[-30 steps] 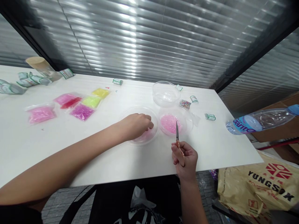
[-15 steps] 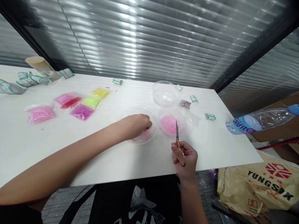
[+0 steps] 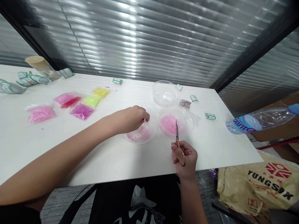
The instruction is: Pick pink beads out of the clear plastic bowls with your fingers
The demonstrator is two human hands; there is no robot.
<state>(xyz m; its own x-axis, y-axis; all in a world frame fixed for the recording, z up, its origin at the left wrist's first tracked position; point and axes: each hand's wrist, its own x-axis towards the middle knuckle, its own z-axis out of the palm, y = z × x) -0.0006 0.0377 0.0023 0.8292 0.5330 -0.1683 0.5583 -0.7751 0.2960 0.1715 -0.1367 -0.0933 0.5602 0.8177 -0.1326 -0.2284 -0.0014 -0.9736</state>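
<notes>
My left hand (image 3: 133, 119) hovers over a shallow clear plastic bowl (image 3: 153, 134), its fingers pinched; whatever they hold, if anything, is hidden. Below the hand, pale pink bits (image 3: 139, 134) lie in that bowl. A pair of scissors (image 3: 177, 137) with rose-gold handles is in my right hand (image 3: 185, 157), blades nearly together and pointing away from me. The blade tips overlap the view of a second clear bowl (image 3: 188, 124), which holds brighter pink bits (image 3: 168, 123).
Behind the bowls stands a deeper clear bowl (image 3: 161, 97), with a small packet of coloured beads (image 3: 185, 104) beside it. Pink, purple, green and yellow packets, such as the purple packet (image 3: 82, 111), lie left. A water bottle (image 3: 261, 119) juts in from the right.
My left hand has risen and moved slightly away from me, uncovering more pink bits in the left bowl. My right hand and the scissors stay almost still.
</notes>
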